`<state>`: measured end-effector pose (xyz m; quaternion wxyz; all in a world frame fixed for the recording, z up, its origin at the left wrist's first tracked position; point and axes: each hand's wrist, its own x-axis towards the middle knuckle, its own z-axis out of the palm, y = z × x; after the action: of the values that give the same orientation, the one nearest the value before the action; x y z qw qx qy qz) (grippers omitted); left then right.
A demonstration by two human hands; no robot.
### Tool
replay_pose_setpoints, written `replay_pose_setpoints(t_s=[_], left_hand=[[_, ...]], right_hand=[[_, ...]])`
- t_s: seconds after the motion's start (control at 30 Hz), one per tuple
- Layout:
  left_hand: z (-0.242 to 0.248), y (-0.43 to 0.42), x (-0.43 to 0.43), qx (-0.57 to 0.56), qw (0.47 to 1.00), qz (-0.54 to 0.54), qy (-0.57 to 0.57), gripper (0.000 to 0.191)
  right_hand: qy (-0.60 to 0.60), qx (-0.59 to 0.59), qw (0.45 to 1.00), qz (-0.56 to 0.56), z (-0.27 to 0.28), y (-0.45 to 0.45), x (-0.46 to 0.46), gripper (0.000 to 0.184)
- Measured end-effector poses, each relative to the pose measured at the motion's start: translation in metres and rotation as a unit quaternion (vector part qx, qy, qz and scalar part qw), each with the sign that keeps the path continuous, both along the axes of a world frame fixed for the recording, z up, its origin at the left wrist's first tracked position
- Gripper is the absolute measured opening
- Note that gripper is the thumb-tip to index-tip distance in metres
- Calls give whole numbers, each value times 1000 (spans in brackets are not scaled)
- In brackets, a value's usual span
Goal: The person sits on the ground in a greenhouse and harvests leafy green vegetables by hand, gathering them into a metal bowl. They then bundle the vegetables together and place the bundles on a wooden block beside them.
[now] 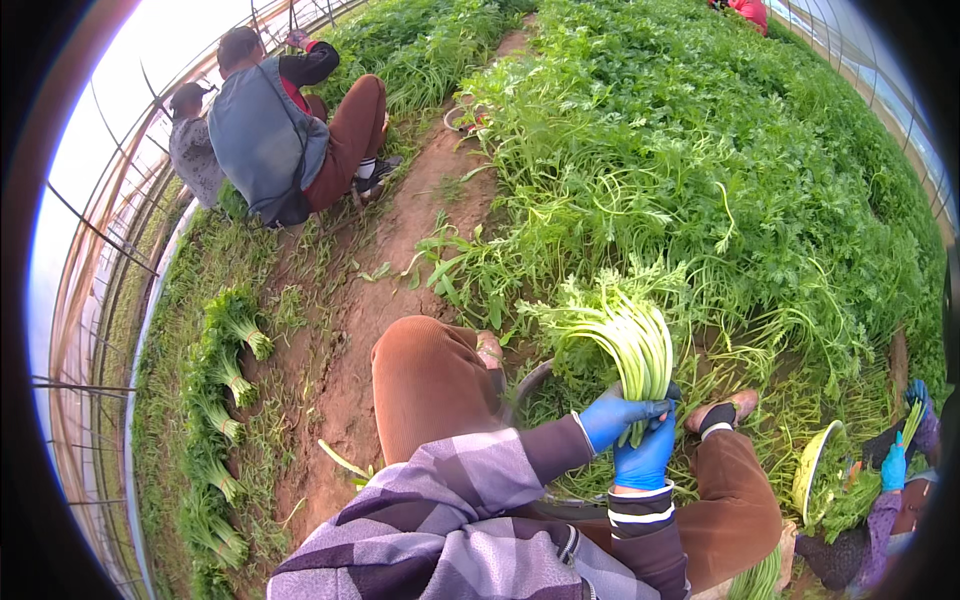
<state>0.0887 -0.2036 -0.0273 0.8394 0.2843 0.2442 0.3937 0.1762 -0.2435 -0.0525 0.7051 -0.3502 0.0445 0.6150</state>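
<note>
A bunch of leafy green stems point(637, 341), pale at the stalks and feathery at the tips, is held upright in front of me. Around its lower stalks my left hand point(619, 412), in a blue glove, is closed. My right hand point(646, 454), also blue-gloved, grips the stalk ends just below and beside the left one. The leafy tips bend over to the left. Beneath the bunch, between my legs, the curved rim of a basin point(531, 379) shows partly, with loose greens by it.
Tied bunches point(229, 375) lie in a row at left. Dense leafy plants point(712, 172) grow ahead, beside a bare soil path point(420, 225). Two people crouch upper left; another person at lower right holds stems near a yellow basin point(814, 469). Red clothing shows at the top right.
</note>
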Motion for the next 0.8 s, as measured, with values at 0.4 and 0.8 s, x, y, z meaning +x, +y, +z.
replay_pose_setpoints(t_s=[0.4, 0.8], left_hand=[[26, 19, -23, -67, 983, -10, -173, 56], [20, 9, -24, -21, 995, 57, -74, 27]], right_hand=[[-724, 157, 672, 7, 84, -31, 10, 16], [-909, 93, 393, 100, 98, -22, -8, 18]])
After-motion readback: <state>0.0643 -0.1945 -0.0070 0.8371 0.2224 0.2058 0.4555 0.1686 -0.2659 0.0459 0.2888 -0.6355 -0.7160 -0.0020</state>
